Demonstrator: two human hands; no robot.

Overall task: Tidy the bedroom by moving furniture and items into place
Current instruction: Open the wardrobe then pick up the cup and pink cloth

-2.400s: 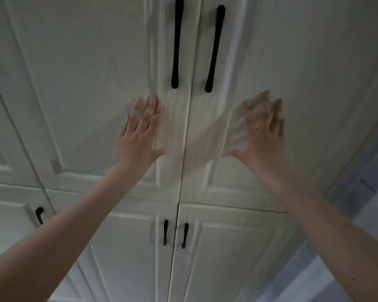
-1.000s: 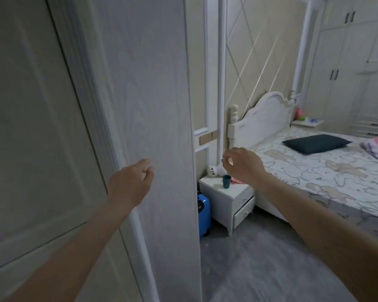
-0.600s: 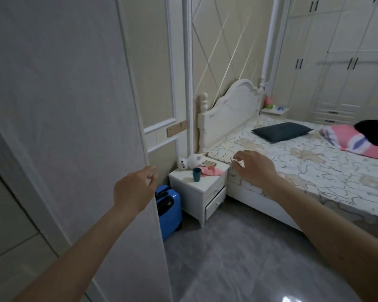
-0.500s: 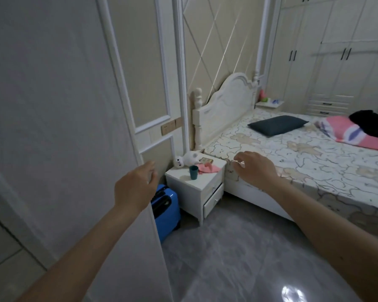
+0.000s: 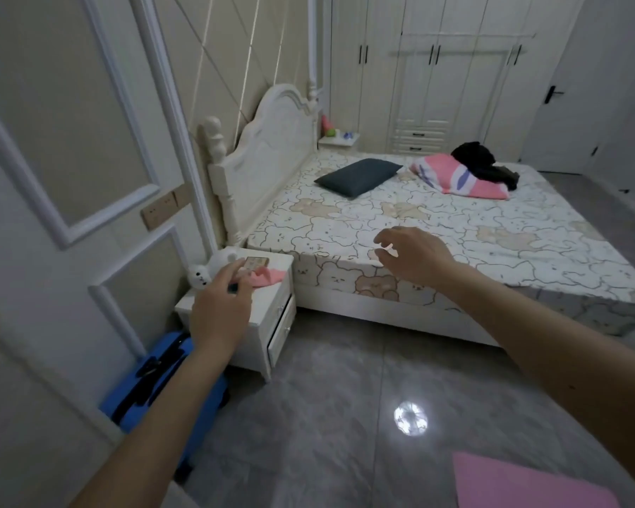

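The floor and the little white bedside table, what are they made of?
The floor looks like polished grey stone or glazed tile: it has cloudy marbling, thin seam lines and a bright mirrored light spot. The bedside table looks like white-painted wood or board, smooth and evenly coloured, with carved drawer fronts; its core cannot be told.

The floor (image 5: 338, 427) is glossy grey stone-look tile, mirroring a lamp. The bed sheet (image 5: 437, 229) is matt printed cloth; on it lie a dark matt cloth pillow (image 5: 358, 174), a pink cloth blanket (image 5: 451, 177) and black cloth (image 5: 481, 161). The headboard (image 5: 272, 141) and nightstand (image 5: 268, 317) look like white painted wood, smooth with slight sheen. The blue suitcase (image 5: 154, 383) looks like hard smooth plastic. The wardrobe (image 5: 448, 75) is smooth pale panelling with dark handles.
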